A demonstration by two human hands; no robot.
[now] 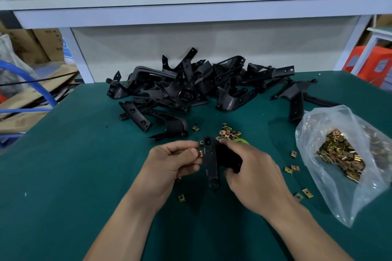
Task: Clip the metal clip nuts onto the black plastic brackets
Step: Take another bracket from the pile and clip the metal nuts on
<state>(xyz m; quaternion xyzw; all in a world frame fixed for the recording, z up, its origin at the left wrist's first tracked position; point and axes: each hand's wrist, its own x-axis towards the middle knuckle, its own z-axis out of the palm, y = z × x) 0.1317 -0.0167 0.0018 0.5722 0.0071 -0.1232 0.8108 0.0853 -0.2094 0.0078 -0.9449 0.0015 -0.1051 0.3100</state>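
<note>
Presently, work surface: a flat dark green matte table top (63, 165), smooth, with a few pale specks.
Held part: a long black moulded plastic bracket (210, 163), dull finish, narrow arm with a round boss at each end, standing roughly upright between the two hands above the table.
Left hand (171, 163): curled, thumb and fingertips pinched on a small brass-coloured folded metal clip nut (200, 153) that sits against the left edge of the bracket arm. A second clip shows at the same edge just above it.
Right hand (252, 171): wrapped around the broader right-hand portion of the bracket, fingers closed on it; part of the bracket is hidden beneath them.
Hand relation: the hands are close together, each touching the same bracket, left on the clip side, right on the body side.
Bracket stock: a tangled heap of black plastic brackets (201, 85), angular and curved shapes with punched holes, lying at the far side of the table, well beyond the hands.
Clip stock, loose: a small mound of brass-coloured clip nuts (229, 132), shiny, just beyond the hands; single clips are scattered around the table near both wrists.
Clip stock, bagged: a crumpled clear plastic bag (331, 133) to the right of the right hand, open, holding a dense mass of the same clips.
Green item: a bright green object (242, 141) shows partly behind the right hand; its identity cannot be told.
</note>
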